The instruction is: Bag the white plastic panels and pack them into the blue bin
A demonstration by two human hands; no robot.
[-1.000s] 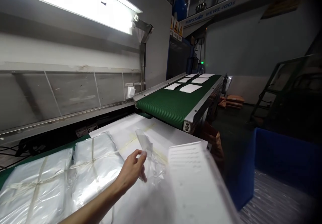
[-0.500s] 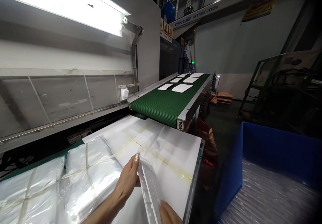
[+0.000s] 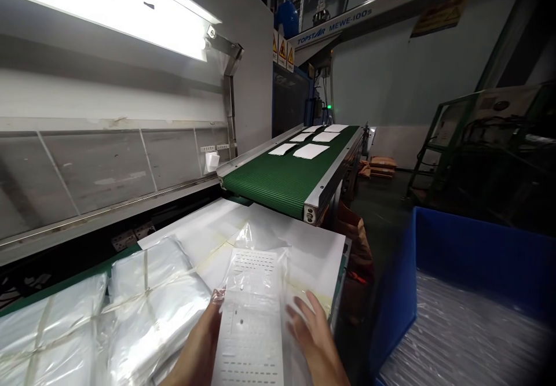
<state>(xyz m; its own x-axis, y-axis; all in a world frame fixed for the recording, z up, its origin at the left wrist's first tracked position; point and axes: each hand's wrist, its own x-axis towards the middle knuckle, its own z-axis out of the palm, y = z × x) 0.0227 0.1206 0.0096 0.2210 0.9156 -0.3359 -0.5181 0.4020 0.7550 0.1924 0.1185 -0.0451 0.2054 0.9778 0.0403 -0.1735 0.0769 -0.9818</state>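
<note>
A long white plastic panel [image 3: 249, 322] with rows of small slots lies inside a clear plastic bag [image 3: 247, 236], the bag's loose end crumpled beyond the panel's far edge. My left hand [image 3: 202, 334] is closed on the panel's left edge through the film; part of its fingers is hidden behind the panel. My right hand [image 3: 313, 337] is open beside the right edge, its fingers spread close to the film; whether it touches the film I cannot tell. Underneath is a white sheet-covered work surface [image 3: 304, 232] with yellowed tape strips.
Bundles of clear bags [image 3: 160, 293] tied with string lie at left. A green conveyor belt [image 3: 269, 180] slopes away ahead, carrying several white panels [image 3: 310, 151]. At right stands a blue bin [image 3: 473, 247] filled with wrapped pieces [image 3: 469, 334]. A bright lamp [image 3: 108, 10] hangs upper left.
The panel has turned from edge-on to face-up, now with clear film around it. My right hand has left the panel's near edge and opened. My left hand stays at the left edge.
</note>
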